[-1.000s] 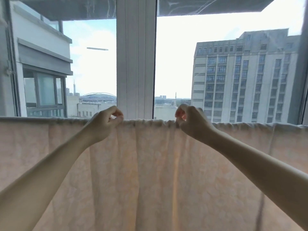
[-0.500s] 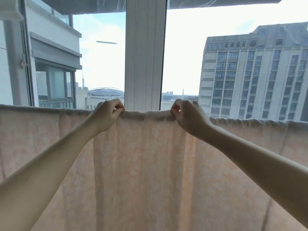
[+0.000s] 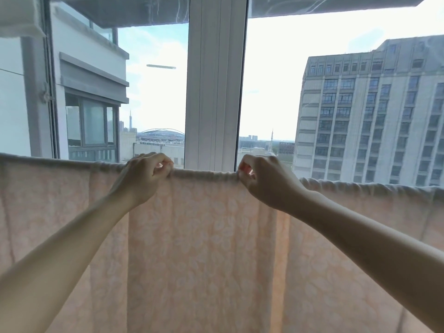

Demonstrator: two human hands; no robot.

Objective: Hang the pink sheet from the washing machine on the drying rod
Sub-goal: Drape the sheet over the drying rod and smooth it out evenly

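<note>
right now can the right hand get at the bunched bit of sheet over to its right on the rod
Probably yes. The right hand already pinches the pink sheet at its top fold, and the gathered stretch lies along the same line just beside it, with nothing between them.

The pink sheet (image 3: 201,248) is looking like thin woven cloth, matt and soft, with a pale flower pattern that is showing lighter than the ground; daylight is passing through it, so it is glowing a little orange. Along its top edge the cloth is gathering in small wrinkles where it is lying over the rod, which itself is hidden. The window frame (image 3: 215,80) behind is appearing smooth and white, with a slight sheen, metal or plastic I cannot tell. The glass panes (image 3: 271,75) are looking glossy and are carrying faint reflections near the top.
</note>
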